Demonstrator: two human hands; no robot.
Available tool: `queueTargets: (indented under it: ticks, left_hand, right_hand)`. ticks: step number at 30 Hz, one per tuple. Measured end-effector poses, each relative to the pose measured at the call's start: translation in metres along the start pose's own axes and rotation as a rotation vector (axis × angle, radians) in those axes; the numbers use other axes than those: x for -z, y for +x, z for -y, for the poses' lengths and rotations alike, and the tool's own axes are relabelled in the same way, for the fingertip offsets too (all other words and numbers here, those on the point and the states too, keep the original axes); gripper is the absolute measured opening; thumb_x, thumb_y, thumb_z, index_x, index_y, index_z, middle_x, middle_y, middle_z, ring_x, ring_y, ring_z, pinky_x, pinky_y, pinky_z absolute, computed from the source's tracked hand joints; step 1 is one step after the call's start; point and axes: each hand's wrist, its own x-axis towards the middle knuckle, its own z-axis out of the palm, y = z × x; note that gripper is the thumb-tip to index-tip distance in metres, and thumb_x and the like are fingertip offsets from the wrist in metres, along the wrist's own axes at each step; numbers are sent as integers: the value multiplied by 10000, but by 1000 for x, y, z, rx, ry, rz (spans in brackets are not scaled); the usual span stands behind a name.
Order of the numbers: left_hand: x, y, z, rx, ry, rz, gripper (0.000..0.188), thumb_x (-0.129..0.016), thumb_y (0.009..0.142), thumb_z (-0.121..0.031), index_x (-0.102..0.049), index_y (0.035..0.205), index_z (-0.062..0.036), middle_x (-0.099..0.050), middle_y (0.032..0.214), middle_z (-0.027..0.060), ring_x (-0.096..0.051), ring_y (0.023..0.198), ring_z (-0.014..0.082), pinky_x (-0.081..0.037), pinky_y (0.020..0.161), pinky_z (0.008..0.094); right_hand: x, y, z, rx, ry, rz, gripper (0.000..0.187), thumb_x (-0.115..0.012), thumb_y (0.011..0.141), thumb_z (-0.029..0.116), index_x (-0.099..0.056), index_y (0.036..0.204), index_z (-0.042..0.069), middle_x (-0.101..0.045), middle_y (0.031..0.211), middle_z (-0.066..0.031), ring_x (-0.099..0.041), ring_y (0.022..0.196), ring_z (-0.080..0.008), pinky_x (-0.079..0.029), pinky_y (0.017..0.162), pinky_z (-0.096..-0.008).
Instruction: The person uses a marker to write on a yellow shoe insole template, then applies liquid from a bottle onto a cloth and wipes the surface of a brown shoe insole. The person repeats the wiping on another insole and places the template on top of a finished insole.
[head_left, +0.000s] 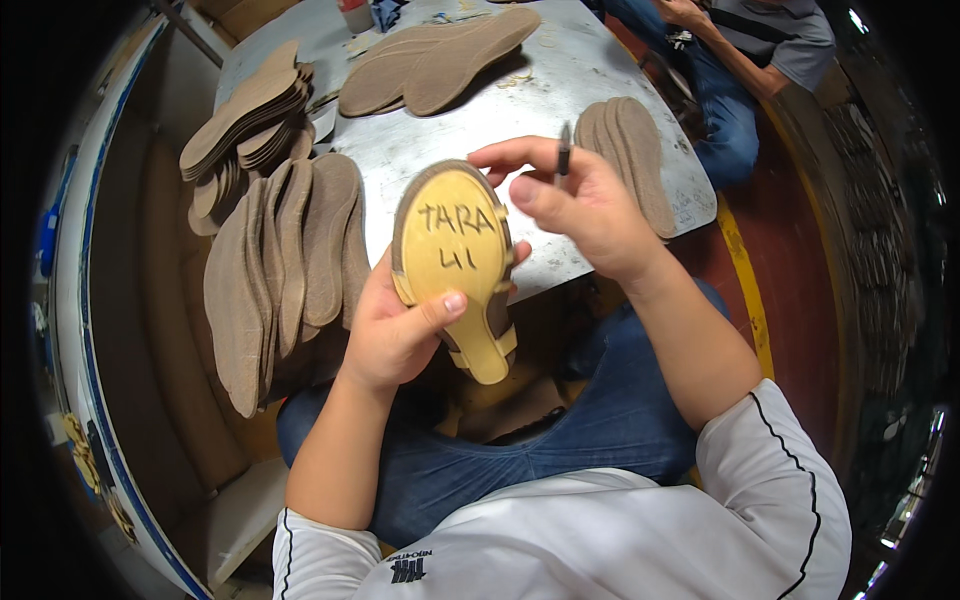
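Note:
My left hand (pixel 395 325) grips a sole-shaped pattern (pixel 480 275), its thumb lying on the face. The pattern has a yellow face with dark handwriting, a brown rim and small tabs along its sides. It is tilted up toward me over the table's near edge, wide end away from me. Just right of its upper edge is my right hand (pixel 590 205), fingers curled. A thin black pen-like tool (pixel 564 155) stands up from between those fingers; its lower end is hidden. My right fingertips are at the pattern's rim, but whether they touch it I cannot tell.
Brown insoles lie stacked at the table's left (pixel 245 115), back (pixel 440 60) and right (pixel 630 150). Another insole row (pixel 285 265) leans over the near left edge. A shelf unit (pixel 115 400) stands left. Across the white table (pixel 470 135), a co-worker (pixel 740 90) sits beyond the right corner.

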Motion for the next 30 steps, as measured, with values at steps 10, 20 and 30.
queueTargets:
  ticks: [10,20,30]
  left_hand:
    - [0,5,21,94,125,1,780,-811,1026,-105,-448,1685,98,-718,1502,293,-741,1418,457,-634,1194,565]
    - [-1,5,26,55,184,-60,729,-822,1032,-74,-476,1654,82,-744,1465,289,-777,1348,376,-633,1174,516]
    - [4,2,28,60,212,-123,671,-812,1069,-71,-497,1642,78,-758,1460,266,-786,1343,366,-621,1185,490]
  right_hand:
    - [-2,-8,4,-168,69,-74,270,-948,1014,134,-830,1203,-18,-800,1005,-17,-714,897,-74,-582,811,-257]
    - [-3,-6,-1,-147,22,-94,232,-944,1021,143,-823,1152,-4,-785,974,-4,-679,848,-57,-556,745,-247]
    - [-1,-4,-7,-186,27,-47,293,-916,1058,175,-801,1244,-19,-824,1082,-49,-749,979,-104,-615,907,-296]
